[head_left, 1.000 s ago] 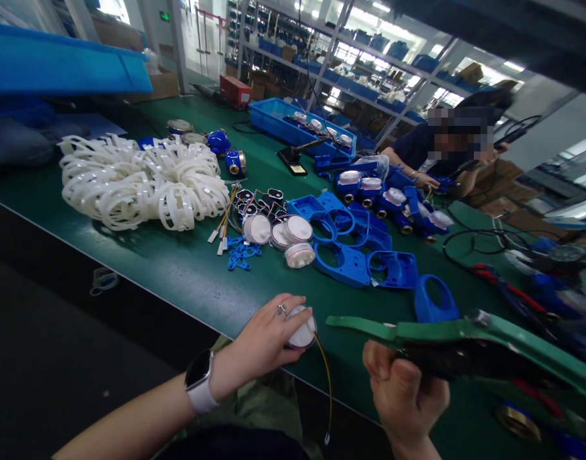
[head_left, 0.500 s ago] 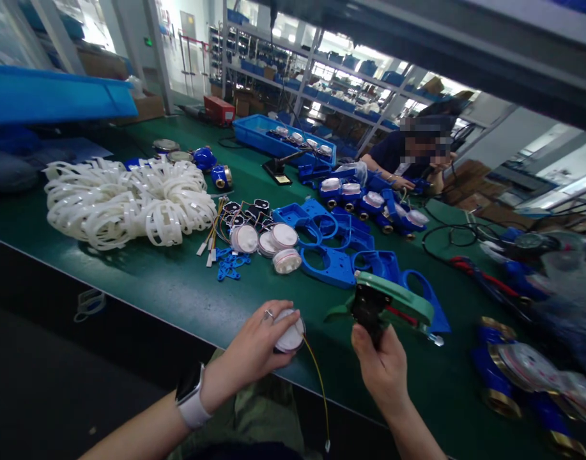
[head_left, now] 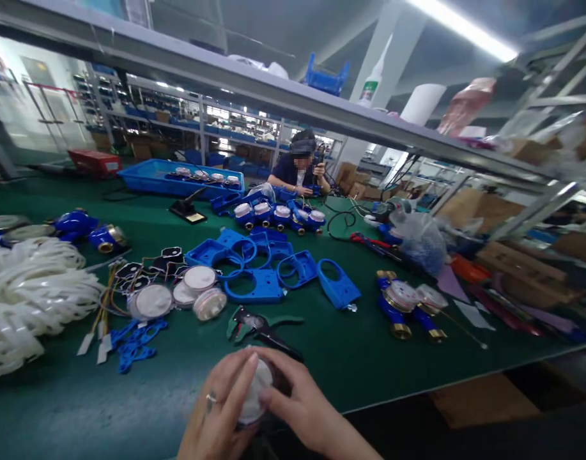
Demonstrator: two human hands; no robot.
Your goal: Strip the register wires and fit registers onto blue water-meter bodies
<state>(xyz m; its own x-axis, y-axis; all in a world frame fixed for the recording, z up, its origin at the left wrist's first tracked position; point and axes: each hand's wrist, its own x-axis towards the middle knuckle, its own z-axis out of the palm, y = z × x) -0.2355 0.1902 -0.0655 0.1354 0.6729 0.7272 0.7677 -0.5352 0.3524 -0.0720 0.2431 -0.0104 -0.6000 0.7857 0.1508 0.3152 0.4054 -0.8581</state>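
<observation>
White disc (head_left: 255, 391) now held by both hands; green pliers (head_left: 259, 324) set down.

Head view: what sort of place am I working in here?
Most likely a water-meter assembly workshop: blue plastic housings and brass-ended meters lie on a long green bench, with stocked shelving behind.

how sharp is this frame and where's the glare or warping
Head view: the middle of the green table is fairly sharp; the right edge, around the plastic bag, smears. The ceiling strip light blows out. Straight shelf rails bow from wide-angle distortion. The hands cupping the white disc are slightly soft.
</observation>
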